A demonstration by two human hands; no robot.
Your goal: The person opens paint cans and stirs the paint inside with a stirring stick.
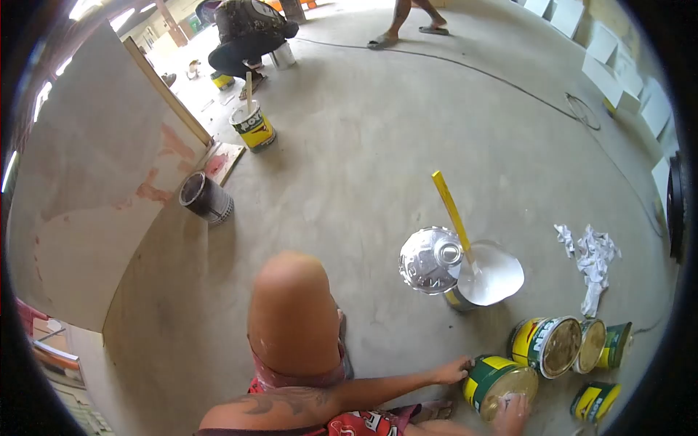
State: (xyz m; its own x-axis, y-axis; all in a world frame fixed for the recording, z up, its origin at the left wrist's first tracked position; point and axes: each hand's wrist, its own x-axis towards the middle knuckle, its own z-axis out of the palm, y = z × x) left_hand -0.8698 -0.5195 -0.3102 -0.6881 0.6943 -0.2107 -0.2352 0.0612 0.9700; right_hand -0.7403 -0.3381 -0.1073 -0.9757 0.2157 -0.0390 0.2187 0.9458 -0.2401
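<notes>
A green and yellow paint can (480, 390) lies tilted on the floor near my right side, its dull metal end facing away from my knee. My left hand (454, 371) grips this can at its upper left edge. Against the metal end rests my right hand (513, 416), fingers closed; a whitish patch shows at the fingers, too small to make out. Ahead stands an open can of white paint (458, 299), with a white sheet around its mouth, a yellow stick (451, 207) leaning in it and a crumpled silver foil seal (429, 261) beside its rim.
More paint cans (542, 341) sit at the right, near crumpled white paper or cloth (595, 261). A dark-stained can (211, 200) and a can with a stick (254, 131) stand by a pale panel (94, 182). One person crouches (247, 33); another's legs (392, 25) show. A cable (480, 69) crosses the floor.
</notes>
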